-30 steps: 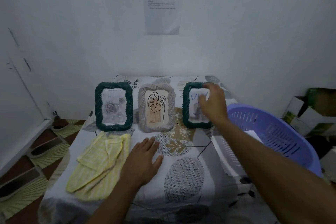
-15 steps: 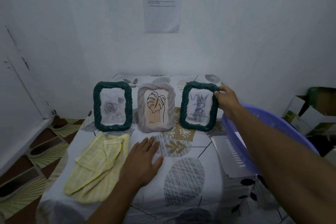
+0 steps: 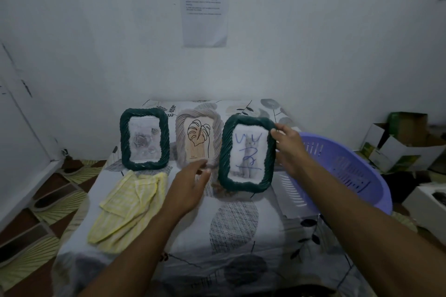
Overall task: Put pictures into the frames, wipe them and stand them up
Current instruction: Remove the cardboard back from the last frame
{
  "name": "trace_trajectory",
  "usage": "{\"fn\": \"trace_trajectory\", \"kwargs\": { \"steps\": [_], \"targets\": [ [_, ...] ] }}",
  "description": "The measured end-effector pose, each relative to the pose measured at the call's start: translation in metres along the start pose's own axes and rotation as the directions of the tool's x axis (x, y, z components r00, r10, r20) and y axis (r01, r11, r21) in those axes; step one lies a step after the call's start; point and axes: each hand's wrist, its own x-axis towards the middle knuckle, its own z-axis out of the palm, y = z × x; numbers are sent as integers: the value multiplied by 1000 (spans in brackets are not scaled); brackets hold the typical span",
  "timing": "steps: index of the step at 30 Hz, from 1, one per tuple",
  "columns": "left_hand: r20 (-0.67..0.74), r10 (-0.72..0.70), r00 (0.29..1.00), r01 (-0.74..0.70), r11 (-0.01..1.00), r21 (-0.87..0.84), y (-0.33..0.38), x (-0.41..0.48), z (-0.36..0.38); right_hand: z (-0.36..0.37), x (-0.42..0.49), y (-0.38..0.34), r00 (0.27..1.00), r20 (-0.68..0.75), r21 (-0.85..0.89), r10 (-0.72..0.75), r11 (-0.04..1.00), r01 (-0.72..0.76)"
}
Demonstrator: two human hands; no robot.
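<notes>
On the bench (image 3: pixel 241 243): a leaf-print cloth covers it; three frames stand in a row near the wall.
Right frame (image 3: pixel 247 153): dark green, long axis nearly upright, top tilted slightly right, picture facing the camera, just beside the grey one.
Right hand (image 3: pixel 288 149): closed on that frame's upper right edge.
Left hand (image 3: pixel 190 187): fingers spread and loose, holding nothing, near the frame's lower left corner.
Middle frame (image 3: pixel 198 141): grey, upright, leaf drawing.
Left frame (image 3: pixel 144 138): green, upright, rose picture.
Yellow cloth (image 3: pixel 128 207): crumpled, front left.
Purple basket (image 3: pixel 347 171): at the right edge.
</notes>
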Motion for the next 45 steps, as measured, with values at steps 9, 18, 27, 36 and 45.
{"fn": "trace_trajectory", "kwargs": {
  "steps": [9,18,27,36,45],
  "targets": [
    [101,-213,972,236,861,-451,44,-3,-11,13,-31,30,994,78,31,79,996,-81],
    [40,-106,994,113,906,-408,58,1,-15,43,-68,16,952,64,-370,-300,879,302],
    [-19,35,999,-39,957,-287,72,-3,-5,57,-76,4,982,56,-226,-178,956,186],
    [-26,-181,983,177,977,-118,52,8,-20,29,-69,-3,989,148,33,-27,999,23],
    [9,-197,980,183,889,-420,48,4,-19,26,-64,18,996,93,-70,-2,998,9]
  ]
}}
